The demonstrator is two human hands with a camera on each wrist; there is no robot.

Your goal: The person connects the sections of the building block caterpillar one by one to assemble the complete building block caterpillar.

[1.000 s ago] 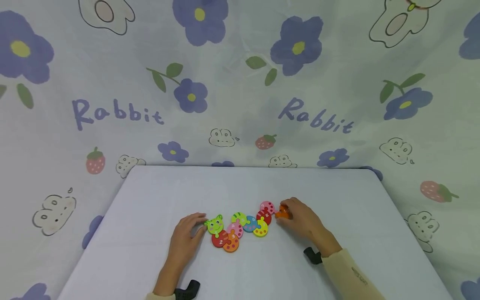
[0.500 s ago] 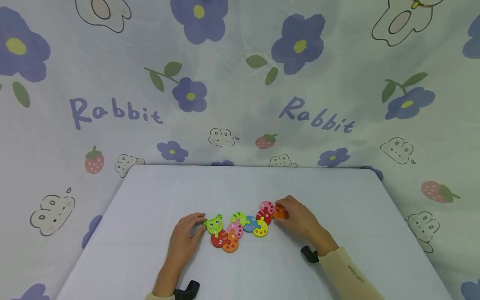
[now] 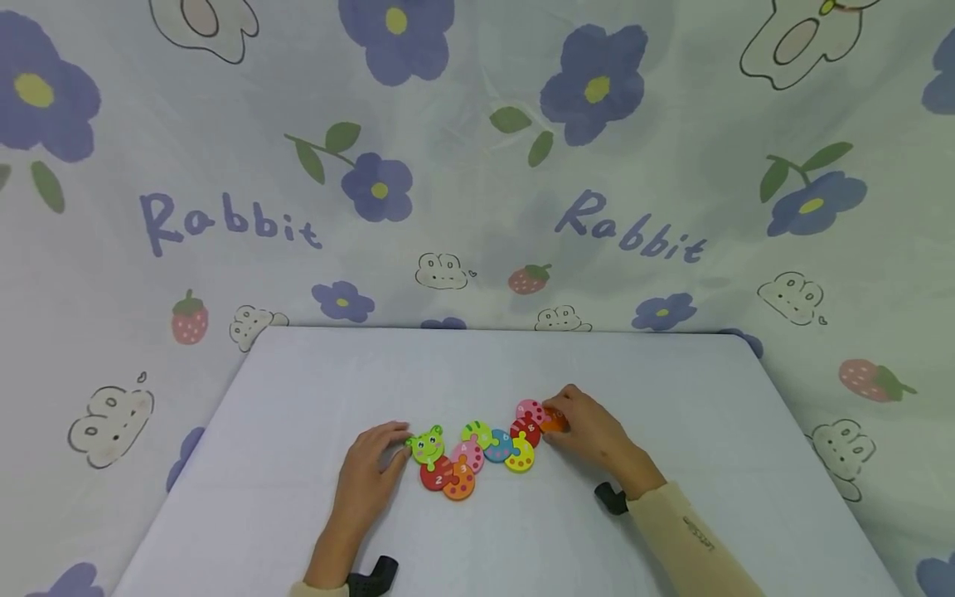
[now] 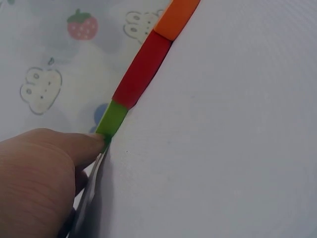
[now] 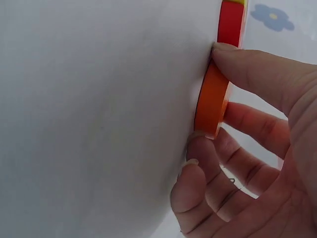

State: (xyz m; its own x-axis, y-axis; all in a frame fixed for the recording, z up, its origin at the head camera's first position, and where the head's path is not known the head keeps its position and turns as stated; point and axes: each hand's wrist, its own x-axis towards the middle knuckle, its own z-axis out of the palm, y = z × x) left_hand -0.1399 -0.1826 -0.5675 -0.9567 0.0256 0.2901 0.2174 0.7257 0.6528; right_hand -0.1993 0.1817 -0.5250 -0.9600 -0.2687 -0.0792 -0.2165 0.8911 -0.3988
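Observation:
A caterpillar jigsaw puzzle of round, numbered wooden pieces lies in a zigzag across the white table (image 3: 477, 547). At its left end, my left hand (image 3: 364, 473) holds the green smiling head piece (image 3: 428, 448) by its outer side; the left wrist view shows the thumb (image 4: 81, 147) against that green edge. At the other end, my right hand (image 3: 597, 431) pinches an orange puzzle piece (image 3: 554, 420), right up against the pink piece (image 3: 530, 410) and the red piece (image 3: 525, 432). In the right wrist view the thumb and fingers curl round the orange piece's edge (image 5: 212, 99).
Between the ends run a red piece (image 3: 435, 475), another orange piece (image 3: 459, 482), and pink, green, blue and yellow pieces. Behind the table's far edge hangs a patterned cloth (image 3: 477, 182). Black wrist mounts (image 3: 375, 575) sit close to the tabletop.
My right hand has moved left with the orange piece, bringing it from a small gap away to against the pink and red pieces. My left hand has stayed at the green head.

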